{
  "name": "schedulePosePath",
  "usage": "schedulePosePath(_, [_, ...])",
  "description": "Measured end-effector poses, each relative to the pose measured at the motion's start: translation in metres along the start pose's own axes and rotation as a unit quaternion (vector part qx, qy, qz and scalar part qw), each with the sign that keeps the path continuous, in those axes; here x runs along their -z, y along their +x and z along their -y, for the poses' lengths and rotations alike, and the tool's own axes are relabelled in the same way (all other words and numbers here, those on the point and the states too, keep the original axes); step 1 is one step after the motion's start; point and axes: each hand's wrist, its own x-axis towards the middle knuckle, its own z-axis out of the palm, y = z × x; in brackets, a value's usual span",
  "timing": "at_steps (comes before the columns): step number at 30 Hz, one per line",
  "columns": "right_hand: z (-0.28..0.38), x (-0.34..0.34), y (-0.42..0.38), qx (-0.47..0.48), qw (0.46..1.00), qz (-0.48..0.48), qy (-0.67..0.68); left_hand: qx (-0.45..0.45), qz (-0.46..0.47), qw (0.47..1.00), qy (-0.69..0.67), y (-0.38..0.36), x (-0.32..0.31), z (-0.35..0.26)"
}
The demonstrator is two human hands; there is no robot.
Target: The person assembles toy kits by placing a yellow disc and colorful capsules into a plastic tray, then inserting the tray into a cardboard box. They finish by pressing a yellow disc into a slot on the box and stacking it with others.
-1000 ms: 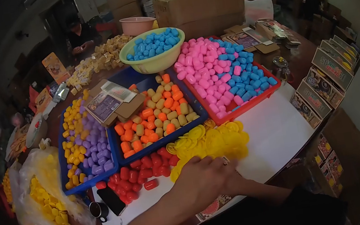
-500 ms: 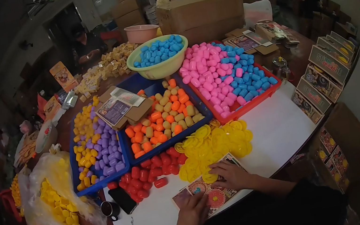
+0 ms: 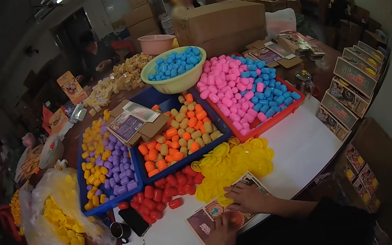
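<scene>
A printed cardboard sheet (image 3: 198,225) with round patterns lies at the white table edge, under both hands. My left hand (image 3: 221,236) rests on its lower part, fingers stretched toward a red round pattern (image 3: 236,219) and not closed on anything. My right hand (image 3: 248,199) reaches across the sheet's upper part. Its fingertips close at the edge of a yellow plastic disc (image 3: 224,200), beside the heap of yellow discs (image 3: 244,160). Fingers partly cover the disc and sheet. Red plastic capsules (image 3: 159,195) lie left of the heap.
Blue trays (image 3: 116,202) hold purple, yellow, orange and tan capsules; a red tray (image 3: 271,124) holds pink and blue ones. A phone (image 3: 133,221), a dark cup (image 3: 119,230) and a plastic bag (image 3: 102,237) stand left. An open carton (image 3: 388,168) is at right. Other people sit behind.
My left hand has shifted slightly right and down on the sheet. My right hand has moved slightly left and down, and the yellow disc at its fingertips has moved from the heap onto the sheet's edge.
</scene>
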Motion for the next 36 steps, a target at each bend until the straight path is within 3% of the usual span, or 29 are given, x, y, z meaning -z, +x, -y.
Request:
schedulePosePath(4, [0.000, -0.003, 0.003, 0.018, 1.000, 0.001, -0.011, -0.009, -0.040, 0.999, -0.016, 0.001, -0.014, 0.003])
schedulePosePath(6, [-0.002, -0.008, -0.002, 0.023, 1.000, -0.019, 0.006, 0.019, -0.130, 0.989, -0.062, 0.002, -0.019, 0.009])
schedulePosePath(11, [-0.004, -0.006, -0.008, 0.027, 0.997, -0.062, 0.036, -0.036, -0.152, 0.986, -0.063, 0.008, -0.010, 0.008])
schedulePosePath(13, [-0.005, -0.009, -0.012, 0.047, 0.996, -0.061, 0.039, 0.021, -0.168, 0.984, -0.062, -0.004, -0.004, 0.010])
schedulePosePath(16, [-0.011, -0.014, -0.010, 0.038, 0.994, -0.094, 0.036, -0.032, -0.107, 0.989, -0.097, -0.002, -0.006, 0.025])
schedulePosePath(18, [-0.012, -0.012, -0.011, 0.023, 0.994, -0.068, 0.077, -0.027, -0.158, 0.978, -0.133, -0.003, -0.005, 0.032])
schedulePosePath(20, [-0.008, -0.003, -0.009, -0.014, 0.995, -0.013, 0.101, -0.003, -0.119, 0.985, -0.125, -0.005, -0.001, 0.034])
schedulePosePath(23, [-0.024, -0.012, -0.014, -0.025, 0.991, -0.077, 0.111, -0.022, -0.113, 0.983, -0.143, -0.005, -0.005, 0.049])
schedulePosePath(24, [-0.028, -0.004, -0.009, -0.025, 0.992, -0.092, 0.088, -0.009, -0.077, 0.976, -0.203, -0.004, 0.001, 0.052])
schedulePosePath(25, [-0.020, 0.018, -0.005, -0.192, 0.966, -0.020, 0.172, -0.011, -0.085, 0.958, -0.273, -0.001, 0.004, 0.057])
schedulePosePath(26, [-0.032, 0.009, -0.012, -0.264, 0.853, -0.078, 0.443, -0.008, -0.101, 0.944, -0.313, -0.001, 0.004, 0.061])
schedulePosePath(27, [-0.021, 0.029, -0.005, -0.312, 0.814, -0.082, 0.483, 0.006, -0.130, 0.940, -0.317, -0.002, 0.002, 0.062])
schedulePosePath(29, [-0.003, 0.046, -0.003, -0.328, 0.792, -0.073, 0.510, 0.039, -0.165, 0.932, -0.322, -0.004, 0.003, 0.059])
schedulePosePath(31, [0.000, 0.039, -0.015, -0.302, 0.837, -0.024, 0.456, 0.084, -0.099, 0.926, -0.355, -0.005, 0.007, 0.057])
schedulePosePath(32, [0.000, 0.031, -0.019, -0.246, 0.873, -0.020, 0.421, 0.114, -0.057, 0.913, -0.386, -0.004, 0.015, 0.056])
schedulePosePath(33, [0.003, 0.031, -0.024, -0.247, 0.874, -0.018, 0.418, 0.114, -0.059, 0.912, -0.390, -0.004, 0.013, 0.055])
schedulePosePath(35, [0.016, 0.030, -0.024, -0.187, 0.968, 0.006, 0.168, 0.131, -0.057, 0.926, -0.350, -0.003, 0.013, 0.055])
schedulePosePath(36, [0.018, 0.024, -0.025, -0.143, 0.972, -0.019, 0.185, 0.128, -0.062, 0.925, -0.352, -0.003, 0.010, 0.056])
